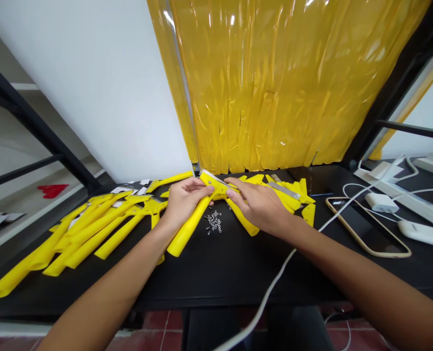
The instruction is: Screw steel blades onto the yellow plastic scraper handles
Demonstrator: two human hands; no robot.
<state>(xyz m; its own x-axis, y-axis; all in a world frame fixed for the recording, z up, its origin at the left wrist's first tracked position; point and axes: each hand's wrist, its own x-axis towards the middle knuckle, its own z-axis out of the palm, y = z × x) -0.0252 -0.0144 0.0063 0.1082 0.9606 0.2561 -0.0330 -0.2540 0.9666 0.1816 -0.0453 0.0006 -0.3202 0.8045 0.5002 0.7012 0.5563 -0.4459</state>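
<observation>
Yellow plastic-looking tool (216, 189) is located above the middle of the black desk (197, 287), held between two bare hands. The left hand (185, 202) has its grip closed, pinching the upper left part of the tool, with the thumb laid across the yellow face. The right hand (263, 202) has its grip pressed together on the right end, thumb and index finger pinching the edge. One handle of the tool slants down toward the near left. A second yellow handle (251, 226) projects below the right hand (its connection to the held tool cannot be determined).

Small metal fasteners (215, 222) lie loose on the desk between the two handles. To the left, yellow handled parts (88, 224) are piled overlapping, handles toward the near edge. Beyond the right hand lie flat yellow pieces (306, 192) with metal strips (284, 189) among them. Farther right, a phone (369, 226) in a pale case lies near a white adapter (381, 202). A white cable (271, 287) passes under the right forearm. Behind the desk hangs a translucent yellow curtain (267, 87).
</observation>
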